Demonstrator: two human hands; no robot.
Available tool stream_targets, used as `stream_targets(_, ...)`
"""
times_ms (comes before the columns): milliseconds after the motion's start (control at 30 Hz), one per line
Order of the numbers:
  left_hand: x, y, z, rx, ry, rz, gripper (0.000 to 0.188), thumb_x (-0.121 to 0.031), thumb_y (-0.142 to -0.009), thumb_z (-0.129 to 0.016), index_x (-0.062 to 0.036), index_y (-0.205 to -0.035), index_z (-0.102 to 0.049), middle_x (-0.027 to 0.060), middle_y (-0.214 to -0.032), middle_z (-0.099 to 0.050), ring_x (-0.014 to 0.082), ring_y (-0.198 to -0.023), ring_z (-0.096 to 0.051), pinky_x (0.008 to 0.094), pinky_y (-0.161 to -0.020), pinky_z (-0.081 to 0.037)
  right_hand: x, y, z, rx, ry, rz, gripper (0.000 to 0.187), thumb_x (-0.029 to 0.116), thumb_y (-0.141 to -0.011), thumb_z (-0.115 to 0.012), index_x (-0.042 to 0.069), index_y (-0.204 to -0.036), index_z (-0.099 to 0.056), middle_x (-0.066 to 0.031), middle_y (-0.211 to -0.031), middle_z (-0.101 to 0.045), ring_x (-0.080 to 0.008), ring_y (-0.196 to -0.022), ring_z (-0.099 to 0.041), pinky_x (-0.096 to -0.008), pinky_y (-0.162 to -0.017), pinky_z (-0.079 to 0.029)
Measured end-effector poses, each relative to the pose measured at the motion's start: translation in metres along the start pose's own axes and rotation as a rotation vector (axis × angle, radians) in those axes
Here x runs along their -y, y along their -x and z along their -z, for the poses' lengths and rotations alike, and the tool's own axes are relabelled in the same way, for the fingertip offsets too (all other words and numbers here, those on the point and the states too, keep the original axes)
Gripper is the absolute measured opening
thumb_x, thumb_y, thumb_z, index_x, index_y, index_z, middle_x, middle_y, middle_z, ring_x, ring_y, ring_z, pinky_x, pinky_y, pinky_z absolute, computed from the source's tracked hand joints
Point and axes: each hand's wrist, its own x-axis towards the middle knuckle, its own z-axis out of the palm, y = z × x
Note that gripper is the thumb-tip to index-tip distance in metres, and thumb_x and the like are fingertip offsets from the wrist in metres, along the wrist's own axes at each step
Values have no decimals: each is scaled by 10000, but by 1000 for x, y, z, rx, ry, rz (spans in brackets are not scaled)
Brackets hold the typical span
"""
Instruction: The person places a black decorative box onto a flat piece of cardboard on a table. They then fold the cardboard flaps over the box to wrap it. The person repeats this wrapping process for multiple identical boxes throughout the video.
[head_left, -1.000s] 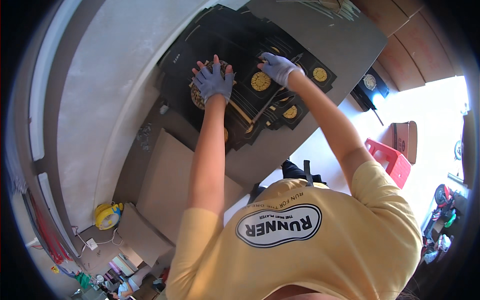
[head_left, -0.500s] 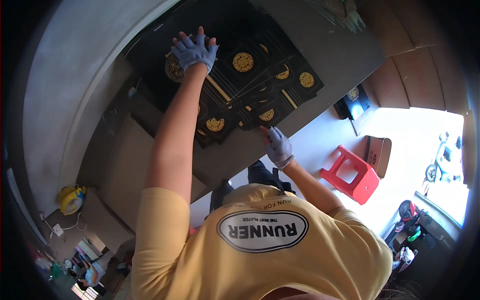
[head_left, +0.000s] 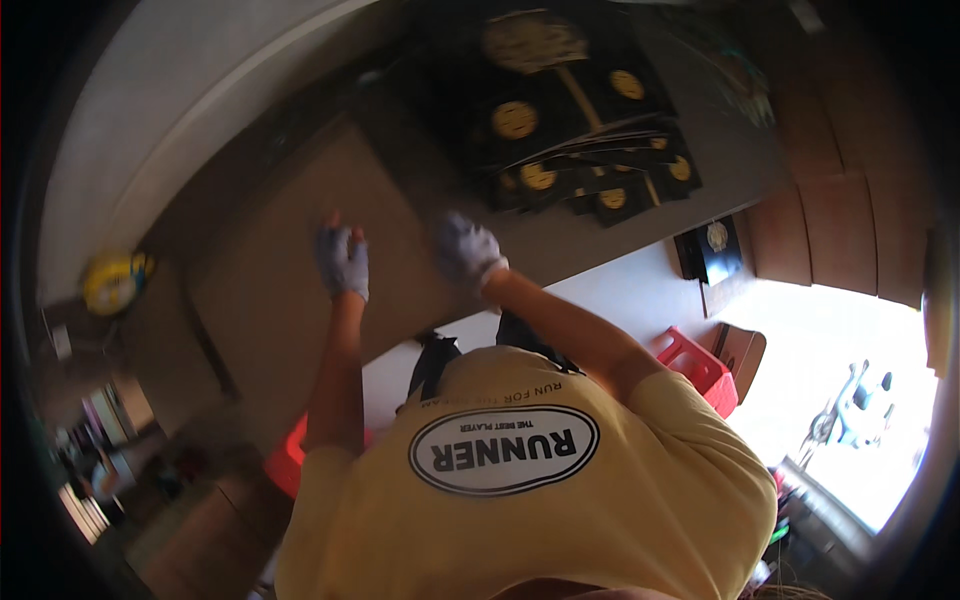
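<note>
My left hand, in a grey-blue fingerless glove, hangs over the brown board-like surface at the left part of the table. Two bare fingertips stand apart on it, and nothing shows in its grasp. Over the table's near edge is my right hand, gloved the same way; motion smears its fingers, so its hold cannot be read. Both hands are apart from the black sheets with round gold patterns, which lie in an uneven, overlapping pile further back and to the right. A large gold emblem marks the back of that pile.
A dark grey table runs across the far side. Brown cartons line the right. Below the table's right edge stand a black box, a red plastic stool and an open carton. A yellow fan is at the left.
Both hands have left the black sheets and moved left over the brown surface. My left hand's spread fingers have drawn in. The view has turned, so the pile appears further right.
</note>
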Motion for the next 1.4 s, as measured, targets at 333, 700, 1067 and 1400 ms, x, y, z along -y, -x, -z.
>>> stream_targets(333, 182, 208, 167, -25, -517, 618, 383, -299, -765, -720, -118, -1086, -616, 129, -1126, -569, 343, -1091, -542, 457, -901, -473, 51, -67, -50, 9, 348, -490, 438, 407, -819, -620, 119, -1148, -592, -130, -1244, -526, -324, -1174, -517, -450, -923, -482)
stream_targets(700, 237, 192, 168, -45, -571, 796, 442, -424, -832, -626, -87, -1119, -619, 147, -1113, -606, 338, -1037, -561, 432, -901, -462, -3, -95, 4, -200, 217, -551, 296, 352, -827, -645, 106, -984, -699, -126, -900, -700, -263, -851, -676, -360, -774, -512)
stream_targets(1067, 254, 125, 235, 167, 360, 488, 281, -225, -863, -633, -53, -1083, -604, 141, -1093, -623, 298, -1070, -583, 403, -923, -434, 57, -98, 8, 7, -760, 33, 591, 267, -936, -571, 16, -1426, -355, -140, -1351, -481, -238, -1187, -504, -324, -1029, -391)
stream_targets(1400, 101, 45, 86, 442, -467, 438, 559, -457, -939, -410, -229, -1449, -389, 90, -1544, -296, 342, -1427, -227, 626, -1028, -246, 177, -80, -102, -18, 182, 215, 516, 436, -877, -545, 317, -1376, -490, -139, -1503, -331, -369, -1378, -303, -584, -1086, -246)
